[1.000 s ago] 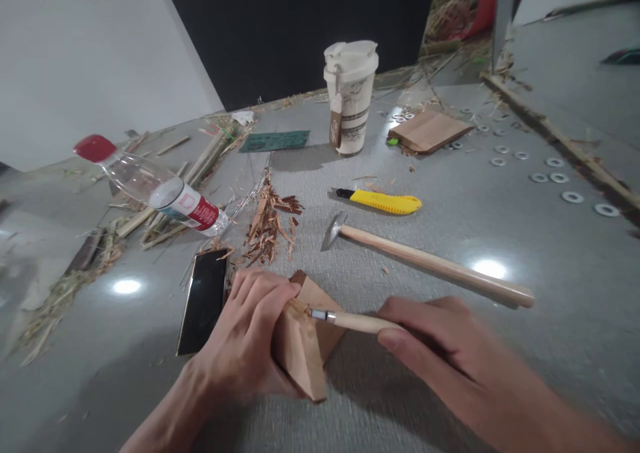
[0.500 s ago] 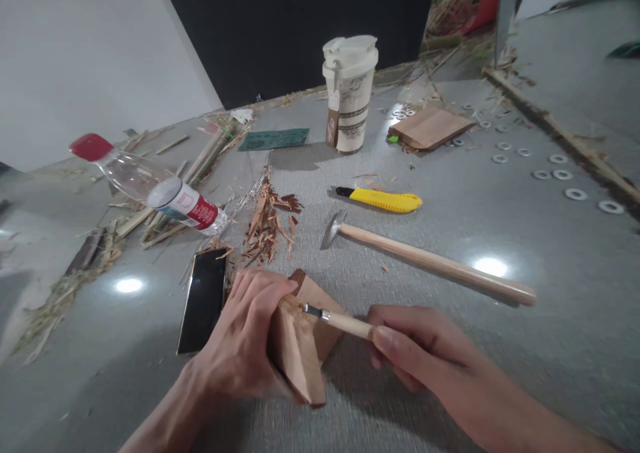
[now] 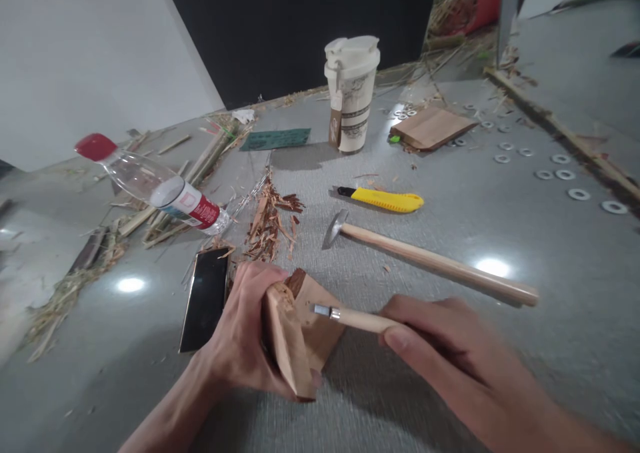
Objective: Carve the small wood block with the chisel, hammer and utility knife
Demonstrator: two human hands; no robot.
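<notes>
My left hand (image 3: 245, 336) is wrapped round a piece of wood (image 3: 290, 353) with a rough, carved upper end. Behind and right of it, another flat wooden surface (image 3: 323, 313) shows at an angle; whether the two are joined I cannot tell. My right hand (image 3: 440, 353) grips the light wooden handle of a carving tool (image 3: 357, 319). The tool's metal tip points left, a little right of the carved end and apart from it. Reddish-brown shavings (image 3: 267, 229) lie beyond my left hand.
A hammer (image 3: 430, 259) and yellow cutter (image 3: 387, 199) lie ahead. A black phone (image 3: 204, 299) and tilted bottle (image 3: 165, 189) are left. Farther back are a lidded cup (image 3: 353, 96), green strip (image 3: 275, 139), wooden block (image 3: 435, 127) and several washers (image 3: 564, 175).
My right hand has drawn the tool slightly right, away from the carved wood. The wood in my left hand has tilted and shifted a little left.
</notes>
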